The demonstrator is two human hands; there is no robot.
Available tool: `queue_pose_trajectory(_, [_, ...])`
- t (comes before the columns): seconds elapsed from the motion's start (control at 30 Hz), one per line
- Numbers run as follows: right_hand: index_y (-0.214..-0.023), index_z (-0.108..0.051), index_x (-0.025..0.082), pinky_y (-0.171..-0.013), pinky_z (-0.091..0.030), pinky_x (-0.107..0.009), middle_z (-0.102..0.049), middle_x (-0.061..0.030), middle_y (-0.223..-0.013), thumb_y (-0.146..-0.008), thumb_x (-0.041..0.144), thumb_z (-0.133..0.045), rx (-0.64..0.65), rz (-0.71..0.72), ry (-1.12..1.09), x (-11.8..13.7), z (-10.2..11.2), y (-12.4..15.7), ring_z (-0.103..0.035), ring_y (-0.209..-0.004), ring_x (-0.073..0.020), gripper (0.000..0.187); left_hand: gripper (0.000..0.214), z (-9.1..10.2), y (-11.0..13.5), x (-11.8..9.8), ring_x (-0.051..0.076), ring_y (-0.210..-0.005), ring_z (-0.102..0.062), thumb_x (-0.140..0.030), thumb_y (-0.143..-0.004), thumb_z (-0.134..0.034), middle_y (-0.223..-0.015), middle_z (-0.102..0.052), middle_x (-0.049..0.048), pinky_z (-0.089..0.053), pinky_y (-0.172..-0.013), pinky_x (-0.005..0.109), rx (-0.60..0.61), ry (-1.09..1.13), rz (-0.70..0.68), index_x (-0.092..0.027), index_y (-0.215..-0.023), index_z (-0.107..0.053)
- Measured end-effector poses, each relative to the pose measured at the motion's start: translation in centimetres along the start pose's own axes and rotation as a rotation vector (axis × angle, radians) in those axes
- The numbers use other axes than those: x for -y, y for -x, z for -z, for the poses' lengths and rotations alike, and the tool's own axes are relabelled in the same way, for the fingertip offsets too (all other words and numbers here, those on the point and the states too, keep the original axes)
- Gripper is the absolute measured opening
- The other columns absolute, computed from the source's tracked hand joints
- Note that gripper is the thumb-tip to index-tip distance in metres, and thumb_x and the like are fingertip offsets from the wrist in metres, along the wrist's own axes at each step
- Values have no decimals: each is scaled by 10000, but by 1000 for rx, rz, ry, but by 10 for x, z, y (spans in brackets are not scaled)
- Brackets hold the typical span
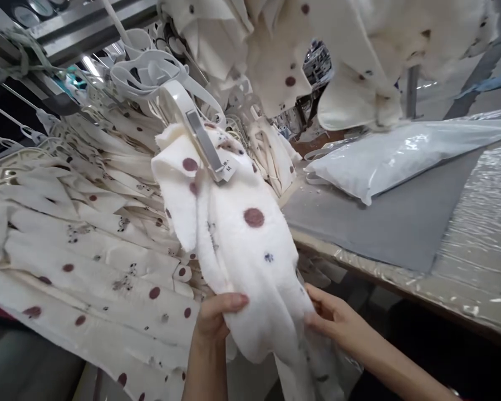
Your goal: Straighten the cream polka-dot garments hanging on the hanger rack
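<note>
A white fleece garment [237, 234] with dark red dots hangs from a white plastic hanger [179, 106] whose clip carries a small size tag [229, 165]. My left hand [217, 314] pinches the garment's lower left edge, thumb on top. My right hand [332, 317] grips the lower right side of the same garment, fingers curled into the fabric. Both hands sit at the bottom centre, below the hanging piece.
A dense row of matching dotted garments [79, 245] hangs on a rack [67, 28] to the left. More white pieces [350, 61] hang overhead. To the right stands a grey table [401, 223] with plastic-covered edge and a clear plastic bag [396, 156] on it.
</note>
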State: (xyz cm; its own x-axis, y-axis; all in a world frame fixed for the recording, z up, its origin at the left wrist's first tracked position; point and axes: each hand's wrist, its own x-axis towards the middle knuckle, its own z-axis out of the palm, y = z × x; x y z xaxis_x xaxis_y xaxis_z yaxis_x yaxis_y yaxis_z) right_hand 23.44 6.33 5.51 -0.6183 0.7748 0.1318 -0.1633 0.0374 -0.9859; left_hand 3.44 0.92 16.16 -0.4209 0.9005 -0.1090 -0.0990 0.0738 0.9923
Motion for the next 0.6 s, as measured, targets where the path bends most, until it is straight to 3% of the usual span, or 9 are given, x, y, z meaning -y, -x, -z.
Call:
queue_pose_trajectory(0.1, [-1142, -677, 216, -841, -585, -356, -726, -56, -1044, -880, 635, -684, -81, -35, 4, 4, 2, 2, -693, -987, -298, 494, 560, 0, -13, 8, 378, -1058, -716, -294, -479, -919, -954, -787, 139, -618, -894, 432, 176, -97, 41, -112, -991, -781])
queue_pose_trajectory(0.17, [-955, -696, 197, -752, -554, -336, -715, -49, -909, -884, 584, -666, -215, -39, 103, 8, 11, 7, -678, -878, -287, 395, 468, 6, -19, 18, 333, -999, -722, -329, -531, -930, -936, -785, 126, -613, -859, 381, 117, -244, -29, -111, -921, -790])
queue_pose_trajectory(0.27, [-762, -675, 194, -589, -430, -296, -614, -28, -723, -870, 576, -647, -411, 15, 293, 12, 24, 17, -550, -669, -215, 397, 344, 19, -14, 36, 278, -808, -704, -421, -626, -894, -710, -734, 84, -588, -743, 322, -28, -343, -99, -115, -680, -748])
queue_pose_trajectory(0.33, [-754, -673, 207, -553, -391, -288, -564, -13, -684, -893, 575, -630, -456, 55, 399, 12, 29, 21, -491, -621, -188, 396, 363, 26, -6, 49, 256, -862, -700, -475, -699, -851, -785, -752, 72, -573, -801, 298, -110, -273, -164, -128, -765, -765])
queue_pose_trajectory(0.43, [-786, -667, 238, -580, -413, -304, -555, -2, -692, -908, 558, -621, -487, 61, 527, 0, 34, 17, -520, -617, -193, 346, 515, 24, 2, 70, 246, -973, -709, -595, -760, -767, -1047, -772, 92, -566, -902, 325, -230, -83, -203, -167, -1048, -756])
queue_pose_trajectory(0.53, [-1046, -695, 275, -616, -453, -312, -667, -43, -988, -908, 516, -621, -566, 96, 616, -19, 39, 17, -620, -868, -258, 287, 585, 15, 2, 91, 254, -867, -710, -674, -725, -753, -946, -773, 121, -577, -803, 330, -313, -157, -186, -143, -968, -754])
queue_pose_trajectory(0.6, [-1185, -640, 284, -562, -457, -269, -654, -53, -1134, -946, 499, -602, -613, 134, 630, -29, 39, 25, -605, -989, -253, 324, 550, 13, 4, 103, 254, -878, -698, -649, -720, -784, -900, -770, 115, -561, -787, 301, -358, -249, -215, -136, -915, -758])
